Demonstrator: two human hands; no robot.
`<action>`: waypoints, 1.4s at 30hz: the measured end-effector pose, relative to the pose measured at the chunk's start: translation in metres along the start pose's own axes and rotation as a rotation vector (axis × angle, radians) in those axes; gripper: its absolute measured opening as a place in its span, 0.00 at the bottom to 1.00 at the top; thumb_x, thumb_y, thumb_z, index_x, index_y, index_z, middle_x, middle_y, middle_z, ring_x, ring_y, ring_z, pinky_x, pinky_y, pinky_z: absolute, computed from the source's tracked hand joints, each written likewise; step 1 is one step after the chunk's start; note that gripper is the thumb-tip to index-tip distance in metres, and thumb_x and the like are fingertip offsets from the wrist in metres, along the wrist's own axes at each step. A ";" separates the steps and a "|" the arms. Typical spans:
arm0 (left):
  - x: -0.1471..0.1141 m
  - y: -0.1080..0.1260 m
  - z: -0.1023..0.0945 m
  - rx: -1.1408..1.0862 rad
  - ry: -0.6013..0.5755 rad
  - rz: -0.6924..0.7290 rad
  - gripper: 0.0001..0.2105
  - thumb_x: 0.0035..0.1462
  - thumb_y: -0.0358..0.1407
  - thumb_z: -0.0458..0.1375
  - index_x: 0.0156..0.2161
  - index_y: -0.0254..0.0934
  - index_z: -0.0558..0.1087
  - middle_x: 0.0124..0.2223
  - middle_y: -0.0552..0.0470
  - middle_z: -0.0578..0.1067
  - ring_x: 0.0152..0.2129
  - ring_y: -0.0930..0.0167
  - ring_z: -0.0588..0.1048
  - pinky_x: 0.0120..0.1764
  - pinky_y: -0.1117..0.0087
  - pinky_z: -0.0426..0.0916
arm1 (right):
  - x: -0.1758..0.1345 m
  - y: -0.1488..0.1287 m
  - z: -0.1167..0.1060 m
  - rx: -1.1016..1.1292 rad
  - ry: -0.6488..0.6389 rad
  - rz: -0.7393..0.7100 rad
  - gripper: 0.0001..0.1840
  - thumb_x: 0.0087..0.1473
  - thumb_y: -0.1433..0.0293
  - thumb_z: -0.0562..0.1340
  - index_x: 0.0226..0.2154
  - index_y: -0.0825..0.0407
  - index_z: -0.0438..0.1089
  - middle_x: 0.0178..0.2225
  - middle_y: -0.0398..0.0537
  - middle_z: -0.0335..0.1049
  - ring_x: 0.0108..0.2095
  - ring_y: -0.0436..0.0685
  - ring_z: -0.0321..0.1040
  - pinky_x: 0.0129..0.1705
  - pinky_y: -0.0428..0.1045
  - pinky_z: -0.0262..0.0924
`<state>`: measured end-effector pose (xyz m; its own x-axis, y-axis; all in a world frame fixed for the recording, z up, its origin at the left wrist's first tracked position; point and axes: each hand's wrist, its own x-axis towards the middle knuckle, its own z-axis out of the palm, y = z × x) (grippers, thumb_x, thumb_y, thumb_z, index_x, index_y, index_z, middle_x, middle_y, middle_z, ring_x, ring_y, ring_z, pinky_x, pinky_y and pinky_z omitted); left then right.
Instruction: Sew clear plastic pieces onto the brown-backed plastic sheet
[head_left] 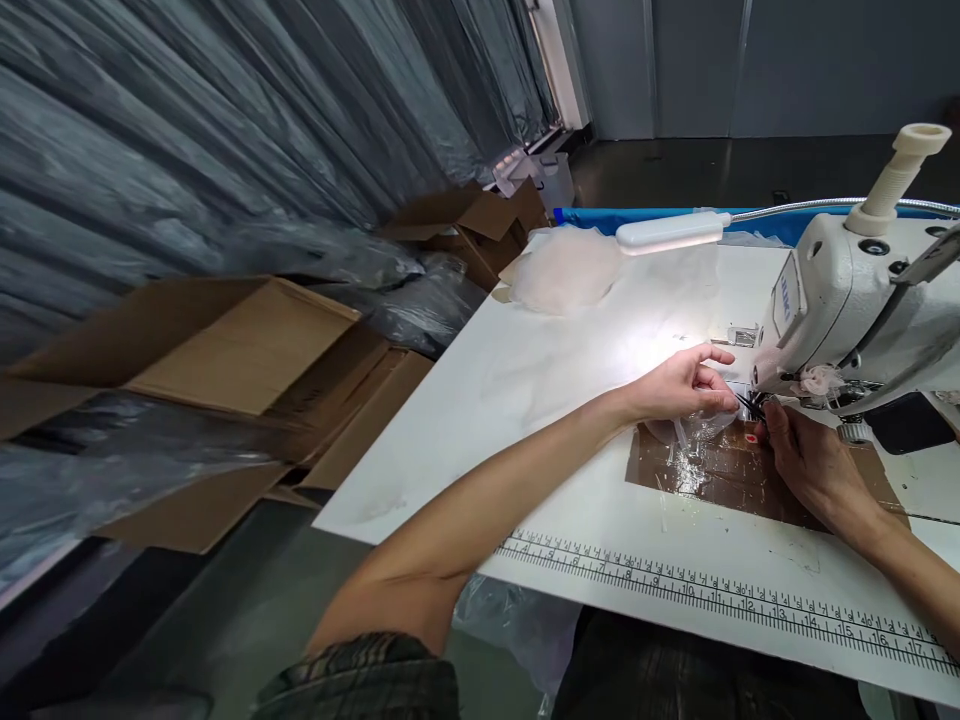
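At the sewing machine (832,290) both my hands meet just in front of the needle area. My right hand (814,465) is closed around small dark thread snips (750,404), whose tips point left toward my left fingers. My left hand (686,385) pinches thumb and fingers together beside the snips, with one finger stretched out above. A piece of sheer pale fabric (701,428) hangs under my left fingers and seems to be held there; its upper edge is hidden. Beneath the hands lies a brown taped patch (697,478) on the white table.
A pile of sheer round fabric pieces (566,270) lies at the table's far left corner, beside a white lamp (671,232). A ruler strip (712,596) runs along the front edge. Open cardboard boxes (247,350) stand left of the table. A dark flat object (909,422) lies right.
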<state>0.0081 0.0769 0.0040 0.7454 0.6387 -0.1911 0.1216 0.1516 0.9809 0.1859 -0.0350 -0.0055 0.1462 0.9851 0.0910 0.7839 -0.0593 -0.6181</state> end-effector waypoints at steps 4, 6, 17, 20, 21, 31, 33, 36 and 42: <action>0.000 0.000 0.001 0.009 0.013 -0.003 0.29 0.50 0.30 0.66 0.56 0.32 0.60 0.31 0.53 0.76 0.29 0.74 0.75 0.34 0.70 0.65 | 0.000 -0.005 0.003 -0.054 0.045 -0.033 0.33 0.62 0.47 0.41 0.27 0.48 0.70 0.24 0.52 0.75 0.24 0.59 0.70 0.24 0.51 0.54; -0.001 0.002 0.002 0.018 0.015 -0.014 0.30 0.50 0.30 0.66 0.57 0.30 0.59 0.31 0.52 0.76 0.29 0.72 0.75 0.34 0.69 0.65 | 0.001 -0.008 0.003 -0.068 0.050 -0.043 0.33 0.62 0.47 0.40 0.27 0.48 0.69 0.24 0.53 0.75 0.25 0.60 0.71 0.25 0.52 0.55; -0.005 0.006 0.002 0.040 0.001 0.007 0.32 0.49 0.33 0.63 0.58 0.28 0.58 0.30 0.52 0.76 0.29 0.71 0.73 0.32 0.69 0.64 | 0.005 -0.011 0.005 -0.082 0.028 0.027 0.32 0.60 0.44 0.42 0.25 0.48 0.67 0.22 0.53 0.73 0.19 0.59 0.67 0.20 0.50 0.51; -0.004 0.004 0.001 0.047 0.006 0.010 0.32 0.49 0.33 0.63 0.58 0.28 0.58 0.31 0.51 0.76 0.29 0.71 0.73 0.32 0.69 0.64 | 0.006 -0.013 0.004 -0.087 0.004 0.031 0.33 0.59 0.43 0.42 0.24 0.47 0.67 0.21 0.54 0.73 0.20 0.60 0.68 0.20 0.50 0.51; -0.003 0.004 0.001 0.050 0.010 0.007 0.32 0.49 0.33 0.63 0.58 0.28 0.57 0.31 0.50 0.76 0.30 0.71 0.73 0.32 0.69 0.64 | 0.006 -0.013 0.004 -0.086 0.002 0.033 0.32 0.59 0.43 0.43 0.24 0.47 0.67 0.21 0.54 0.73 0.20 0.60 0.68 0.20 0.50 0.51; -0.002 0.001 0.001 0.043 0.004 0.026 0.31 0.49 0.34 0.63 0.57 0.30 0.57 0.32 0.50 0.77 0.29 0.72 0.73 0.30 0.70 0.64 | 0.004 -0.014 0.010 -0.111 0.063 0.069 0.30 0.61 0.47 0.44 0.23 0.48 0.68 0.20 0.53 0.72 0.19 0.58 0.66 0.20 0.49 0.47; -0.003 0.002 0.002 0.047 0.013 0.011 0.31 0.50 0.34 0.62 0.57 0.29 0.57 0.33 0.50 0.77 0.29 0.72 0.73 0.29 0.70 0.64 | 0.005 -0.015 0.008 -0.037 0.046 0.069 0.30 0.60 0.47 0.44 0.23 0.48 0.68 0.21 0.53 0.73 0.20 0.59 0.68 0.20 0.50 0.50; -0.004 0.004 0.002 0.046 0.006 0.009 0.31 0.50 0.34 0.62 0.57 0.29 0.57 0.33 0.49 0.77 0.30 0.71 0.73 0.29 0.70 0.65 | 0.006 -0.015 0.005 0.015 0.017 0.069 0.31 0.59 0.46 0.44 0.22 0.47 0.68 0.20 0.53 0.74 0.19 0.59 0.69 0.20 0.50 0.52; -0.003 0.001 0.001 0.044 -0.006 0.027 0.31 0.49 0.34 0.63 0.56 0.31 0.58 0.32 0.50 0.76 0.30 0.70 0.74 0.30 0.69 0.64 | 0.006 -0.014 0.004 -0.042 0.046 -0.003 0.31 0.60 0.46 0.44 0.22 0.47 0.67 0.19 0.51 0.72 0.17 0.57 0.65 0.19 0.49 0.49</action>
<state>0.0067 0.0746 0.0052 0.7527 0.6374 -0.1649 0.1304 0.1012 0.9863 0.1737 -0.0281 0.0003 0.1706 0.9769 0.1288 0.8089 -0.0642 -0.5844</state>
